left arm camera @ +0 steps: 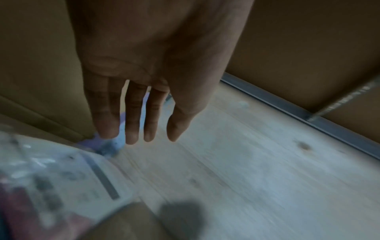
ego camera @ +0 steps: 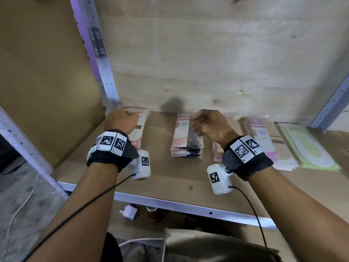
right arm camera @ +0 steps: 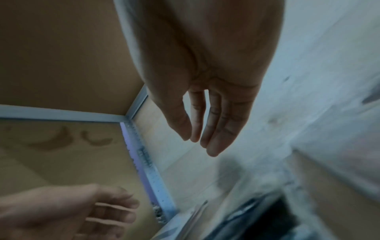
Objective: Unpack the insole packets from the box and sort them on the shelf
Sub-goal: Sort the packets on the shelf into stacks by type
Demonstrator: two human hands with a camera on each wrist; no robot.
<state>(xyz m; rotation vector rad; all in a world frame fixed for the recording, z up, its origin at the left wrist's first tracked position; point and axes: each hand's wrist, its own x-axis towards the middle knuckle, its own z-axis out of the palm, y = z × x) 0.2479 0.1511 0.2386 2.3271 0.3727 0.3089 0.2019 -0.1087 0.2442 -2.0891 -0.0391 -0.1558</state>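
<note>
Several stacks of insole packets lie in a row on the brown shelf board (ego camera: 170, 182). My left hand (ego camera: 125, 120) hovers over the leftmost pink and white stack (ego camera: 140, 129), with its fingers relaxed and empty (left arm camera: 131, 138). That stack's top packet (left arm camera: 51, 175) shows blurred just below the hand. My right hand (ego camera: 200, 122) hangs above the far end of the pink and black stack (ego camera: 187, 140); its fingers are straight and hold nothing (right arm camera: 205, 142). A further pink stack (ego camera: 217, 154) is partly hidden behind my right wrist. A pink and purple stack (ego camera: 262, 140) and a green stack (ego camera: 306, 148) lie to the right.
A plywood back wall (ego camera: 207, 53) closes the shelf, with a cardboard side panel (ego camera: 47, 82) on the left. Perforated metal uprights (ego camera: 102, 72) stand at the corners, one at the right (ego camera: 332, 108). A metal rail (ego camera: 170, 204) edges the front. Below it lies a white plug (ego camera: 130, 211).
</note>
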